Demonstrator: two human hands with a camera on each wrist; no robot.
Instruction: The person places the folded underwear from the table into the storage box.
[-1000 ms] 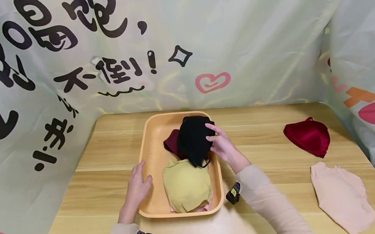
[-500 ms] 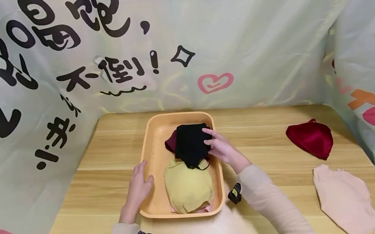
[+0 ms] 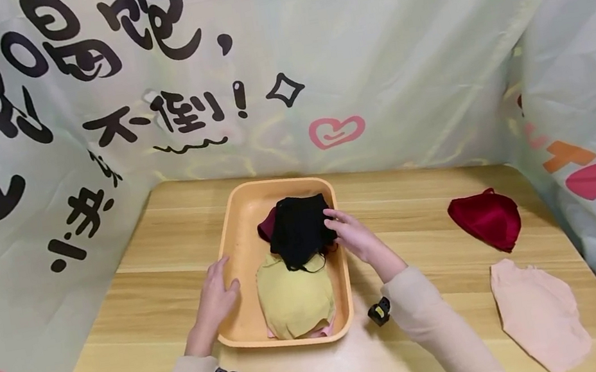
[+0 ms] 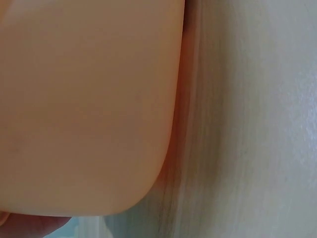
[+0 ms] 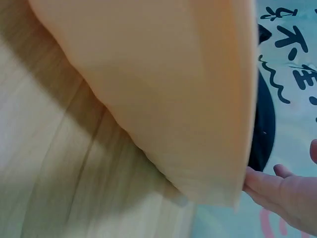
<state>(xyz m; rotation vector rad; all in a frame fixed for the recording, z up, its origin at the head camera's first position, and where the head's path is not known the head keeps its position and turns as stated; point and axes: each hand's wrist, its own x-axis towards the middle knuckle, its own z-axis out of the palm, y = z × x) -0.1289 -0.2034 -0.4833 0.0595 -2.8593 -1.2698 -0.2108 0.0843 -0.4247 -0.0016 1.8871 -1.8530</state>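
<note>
tray [image 3: 242,299]: orange, set on the wooden tabletop [image 3: 143,353] in front of the person.
black garment [image 3: 300,228]: in the tray's far half, close to the right wall; its thin strap lies over the yellow garment [image 3: 296,297].
also in the tray: dark red cloth [image 3: 266,225] peeking out at the black garment's left, and pink cloth [image 3: 325,329] under the yellow.
right hand [image 3: 358,243]: at the right rim beside the black garment, fingers nearly straight, grip loose; i can't tell whether it touches the fabric.
left hand [image 3: 216,298]: resting at the left rim, grip relaxed, thumb apart from the fingers.
off to the right: shiny red piece [image 3: 487,220] beyond a pale pink garment [image 3: 540,313].
</note>
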